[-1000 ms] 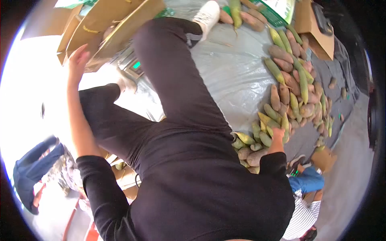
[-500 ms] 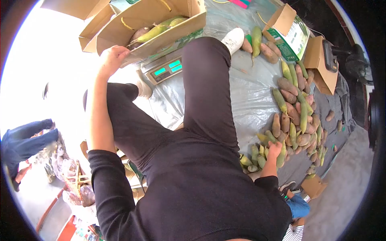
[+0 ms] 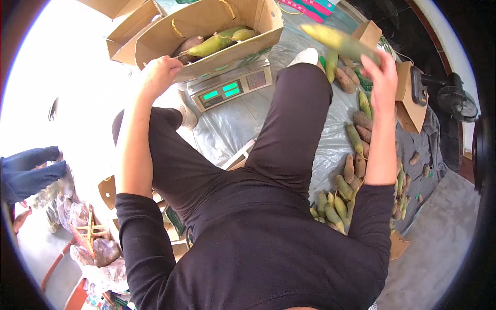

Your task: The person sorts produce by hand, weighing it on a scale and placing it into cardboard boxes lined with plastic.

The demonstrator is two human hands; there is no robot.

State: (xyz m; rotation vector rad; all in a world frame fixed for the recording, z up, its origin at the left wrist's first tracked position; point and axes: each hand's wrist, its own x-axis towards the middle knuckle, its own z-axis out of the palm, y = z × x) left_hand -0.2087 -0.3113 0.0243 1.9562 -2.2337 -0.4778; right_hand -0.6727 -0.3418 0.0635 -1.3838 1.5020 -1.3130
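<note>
My right hand [image 3: 381, 85] is raised at the upper right, its fingers closed around one end of a green radish [image 3: 336, 40]. The radish is slightly blurred and points left, toward the box. My left hand [image 3: 160, 76] grips the near left edge of an open cardboard box [image 3: 232, 58] with yellow cord handles. Inside the box lie green radishes [image 3: 216, 43] and a brownish root [image 3: 190, 43]. Beneath the box is a digital scale [image 3: 227, 93] with lit green displays.
A pile of green radishes [image 3: 354, 138] and reddish-brown roots [image 3: 349, 166] lies on plastic sheeting [image 3: 325, 147] at my right, partly behind my forearm. Beyond stand a cardboard box [image 3: 411, 111] and a black fan [image 3: 457, 101]. Another person's legs [image 3: 31, 173] show far left.
My right hand has risen from the pile toward the upper right and now carries a green radish. My left hand stays on the box edge. The whole view has shifted slightly.
</note>
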